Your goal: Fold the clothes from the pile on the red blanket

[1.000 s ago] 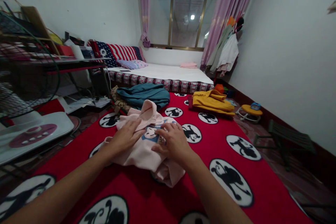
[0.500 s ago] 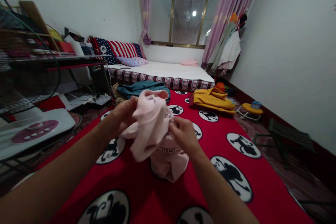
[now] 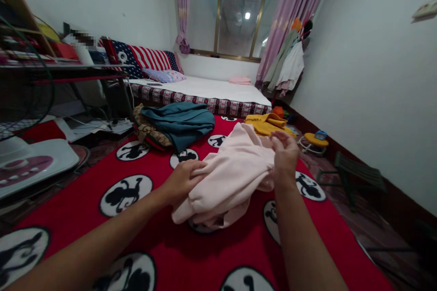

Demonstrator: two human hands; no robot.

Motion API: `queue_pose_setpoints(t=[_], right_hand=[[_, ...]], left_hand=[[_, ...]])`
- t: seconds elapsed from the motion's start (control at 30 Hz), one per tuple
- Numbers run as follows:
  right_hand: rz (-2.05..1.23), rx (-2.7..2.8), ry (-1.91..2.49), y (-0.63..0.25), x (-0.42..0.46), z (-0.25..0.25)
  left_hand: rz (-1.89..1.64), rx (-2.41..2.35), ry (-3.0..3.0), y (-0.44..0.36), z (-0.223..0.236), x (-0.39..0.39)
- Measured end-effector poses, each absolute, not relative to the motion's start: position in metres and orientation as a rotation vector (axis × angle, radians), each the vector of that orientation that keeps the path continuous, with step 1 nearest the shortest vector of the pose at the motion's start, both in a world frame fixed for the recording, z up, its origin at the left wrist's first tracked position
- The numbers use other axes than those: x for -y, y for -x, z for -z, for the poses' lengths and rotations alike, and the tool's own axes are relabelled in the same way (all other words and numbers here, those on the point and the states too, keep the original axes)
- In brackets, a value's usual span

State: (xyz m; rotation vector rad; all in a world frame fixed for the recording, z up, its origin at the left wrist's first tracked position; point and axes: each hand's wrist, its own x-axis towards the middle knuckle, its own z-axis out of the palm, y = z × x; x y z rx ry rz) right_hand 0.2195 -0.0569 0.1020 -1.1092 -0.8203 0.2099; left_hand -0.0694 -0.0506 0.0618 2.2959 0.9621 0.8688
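Observation:
A pale pink garment (image 3: 228, 177), likely a sweatshirt, is stretched between my two hands just above the red blanket (image 3: 164, 245). My left hand (image 3: 182, 179) pinches its left edge, with the fingers wrapped in the cloth. At the other side my right hand (image 3: 285, 157) grips the fabric near the thumb, its fingertips curled upward. The lower folds hang close to the blanket; I cannot tell whether they touch it. Behind lies a teal garment (image 3: 186, 118) beside a brown patterned cloth (image 3: 150, 129). A yellow garment (image 3: 268, 122) lies beyond my right hand, partly covered by the pink cloth.
A bed with a white top (image 3: 211, 91) stands under the window. To the left are a cluttered desk (image 3: 68, 66) and a white plastic appliance (image 3: 34, 163). On the right stand a dark folding stool (image 3: 358, 173) and a low yellow stool (image 3: 316, 140). Clothes (image 3: 290, 68) hang in the corner.
The bunched pink garment has been turned and spread wider, and its printed lettering no longer shows. My right hand has moved right and up; my left hand sits slightly lower. The view has shifted.

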Motion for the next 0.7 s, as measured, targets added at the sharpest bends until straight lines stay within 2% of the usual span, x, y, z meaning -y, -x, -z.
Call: queue_pose_setpoints(t=[0.13,0.33,0.4,0.53,0.6,0.7], right_hand=[[-0.477,1.285,1.305,-0.195,0.066,-0.107],[-0.716,1.73,1.502,-0.187,0.084,-0.11],[-0.709,1.79,1.509,-0.189,0.09,-0.118],[-0.811,1.966,1.475,-0.191,0.101,-0.134],[-0.852,2.028,1.451,-0.189,0.106,-0.139],[-0.798,2.116,1.431,-0.179,0.112,-0.142]], left_hand=[[-0.795,-0.709,-2.384,0.052,-0.091,0.097],[-0.31,-0.174,-2.314,0.04,-0.133,0.147],[-0.433,-0.284,-2.214,0.037,-0.133,0.137],[-1.073,-0.947,-2.178,0.037,-0.108,0.085],[-0.987,-1.132,-2.061,0.04,-0.09,0.061],[-0.607,-1.005,-1.786,0.045,-0.069,0.048]])
